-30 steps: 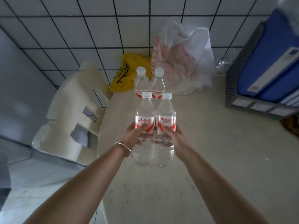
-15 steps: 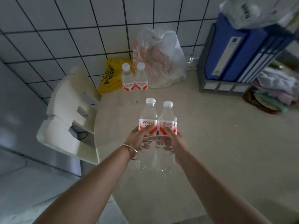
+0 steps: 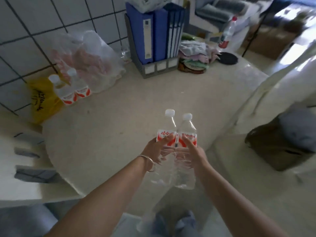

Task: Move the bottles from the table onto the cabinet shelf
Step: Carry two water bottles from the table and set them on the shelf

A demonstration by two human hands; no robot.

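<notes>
Pale tabletop (image 3: 119, 134) lies under both arms. Left hand (image 3: 154, 147) grips one bottle (image 3: 166, 134), right hand (image 3: 193, 151) the other (image 3: 187, 132), lifted together. Full, clear plastic, probably slick: hold mid-body at the label. Two more bottles (image 3: 71, 89) stand by the tiled wall (image 3: 42, 23).

I see a white tiled wall (image 3: 42, 23) with dark grout behind a pale table (image 3: 119, 120). A white chair (image 3: 25, 177) stands left; bright daylight washes the blurred room at upper right.
</notes>
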